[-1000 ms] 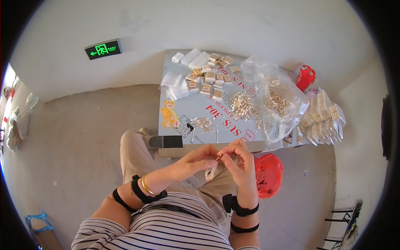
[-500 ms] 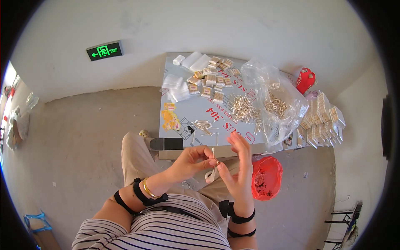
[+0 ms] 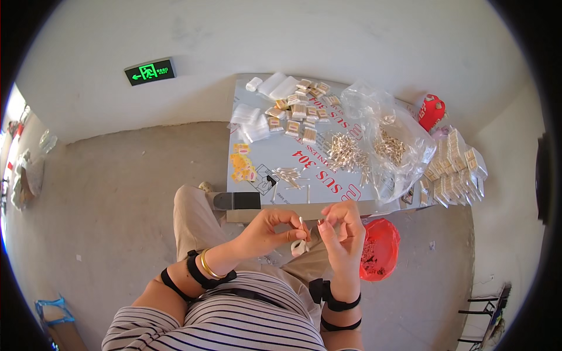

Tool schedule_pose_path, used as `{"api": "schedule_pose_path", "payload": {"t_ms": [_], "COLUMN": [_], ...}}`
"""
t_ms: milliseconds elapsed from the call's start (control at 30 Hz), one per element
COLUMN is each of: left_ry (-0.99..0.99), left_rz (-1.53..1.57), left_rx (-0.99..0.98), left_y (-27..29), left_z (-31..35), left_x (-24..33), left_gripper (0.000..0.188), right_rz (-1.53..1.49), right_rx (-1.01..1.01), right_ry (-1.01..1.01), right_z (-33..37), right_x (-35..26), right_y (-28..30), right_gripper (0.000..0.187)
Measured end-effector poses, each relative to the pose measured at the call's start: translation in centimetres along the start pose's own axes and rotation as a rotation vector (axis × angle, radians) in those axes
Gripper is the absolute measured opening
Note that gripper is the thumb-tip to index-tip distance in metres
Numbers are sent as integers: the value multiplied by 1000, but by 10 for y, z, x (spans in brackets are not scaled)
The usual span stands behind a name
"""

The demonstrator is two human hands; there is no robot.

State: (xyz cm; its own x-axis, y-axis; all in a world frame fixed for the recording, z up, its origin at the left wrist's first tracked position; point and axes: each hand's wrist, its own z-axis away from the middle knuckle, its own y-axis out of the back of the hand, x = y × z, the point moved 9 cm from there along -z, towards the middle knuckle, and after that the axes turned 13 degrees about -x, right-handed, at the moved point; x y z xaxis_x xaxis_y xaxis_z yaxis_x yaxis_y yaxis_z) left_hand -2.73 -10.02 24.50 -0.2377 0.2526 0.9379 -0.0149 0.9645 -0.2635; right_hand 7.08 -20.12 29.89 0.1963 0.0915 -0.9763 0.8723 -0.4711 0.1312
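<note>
Withdrawn, our right hand (image 3: 344, 235) curls, contents unclear; lower-centre, our left hand (image 3: 270, 230) pinches a white-tipped cotton swab (image 3: 302, 222), likely featherlight, best held mid-stick.

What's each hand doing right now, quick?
Left hand: closed, pinching a swab between thumb and fingers.
Right hand: fingers curled; whether it holds anything cannot be told.
</note>
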Motion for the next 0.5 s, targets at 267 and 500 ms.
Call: {"api": "schedule_pose_path", "payload": {"t_ms": [267, 500], "left_ry": [20, -46], "left_rz": [67, 291], "left_rx": [70, 182], "left_y": [11, 23], "left_z": [3, 4], "left_x": [-5, -9], "left_gripper": [12, 11], "right_rz": [153, 201], "right_rx": [102, -153], "right_ry": [123, 65], "right_z": [2, 10], "right_x": [-19, -9], "right_y": [14, -11], "right_gripper": [20, 15]}}
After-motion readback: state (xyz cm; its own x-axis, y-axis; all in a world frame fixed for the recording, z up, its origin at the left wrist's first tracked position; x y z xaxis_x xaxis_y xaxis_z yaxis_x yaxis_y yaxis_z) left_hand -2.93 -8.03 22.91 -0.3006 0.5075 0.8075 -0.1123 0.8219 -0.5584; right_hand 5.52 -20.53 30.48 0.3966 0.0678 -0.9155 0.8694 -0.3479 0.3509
